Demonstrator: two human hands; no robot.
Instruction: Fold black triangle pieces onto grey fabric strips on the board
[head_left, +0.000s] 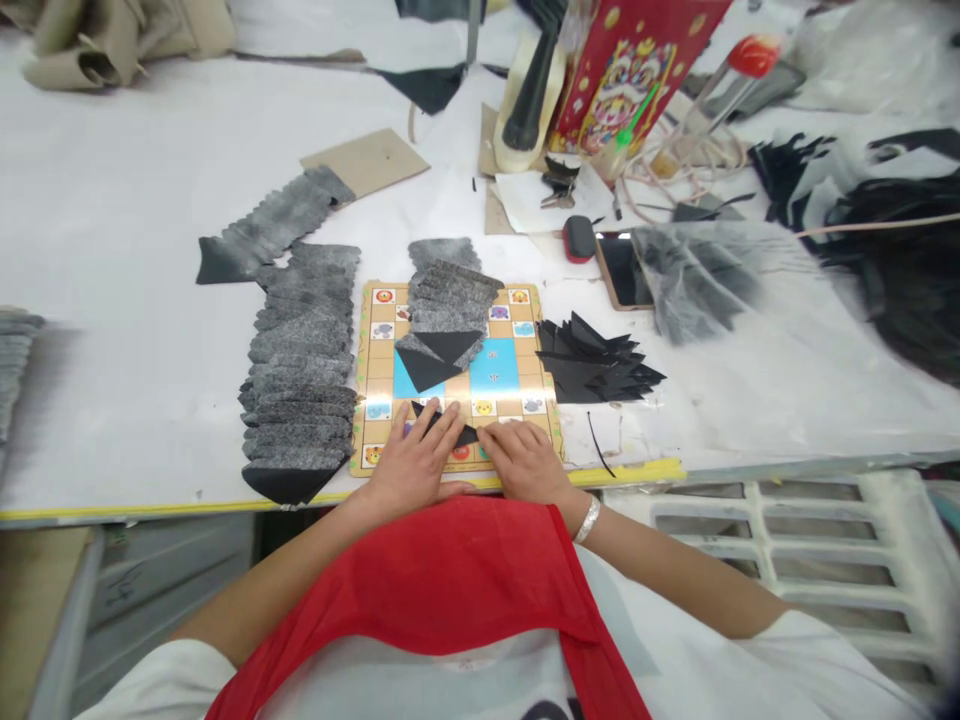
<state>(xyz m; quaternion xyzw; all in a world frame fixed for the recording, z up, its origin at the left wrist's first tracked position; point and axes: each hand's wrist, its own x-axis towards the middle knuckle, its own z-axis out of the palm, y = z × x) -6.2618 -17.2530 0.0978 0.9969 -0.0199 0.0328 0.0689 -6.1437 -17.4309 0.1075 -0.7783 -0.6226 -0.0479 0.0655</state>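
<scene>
On a yellow printed game board with animal squares lies a small folded black piece that looks like leather. My left hand rests flat over its left part, fingers stretched out. At its right end my right hand has bent fingers closed on the tip; the thumb is partly hidden. Above the hands, overlapping grey-backed pieces lie on the board, the nearest showing black faces. A pile of pointed black pieces sits just right of the board.
Left of the board runs a long row of overlapping grey pieces, with another row behind. Farther back are a cardboard piece, a red box, a phone, a small black-and-red case and a plastic bag.
</scene>
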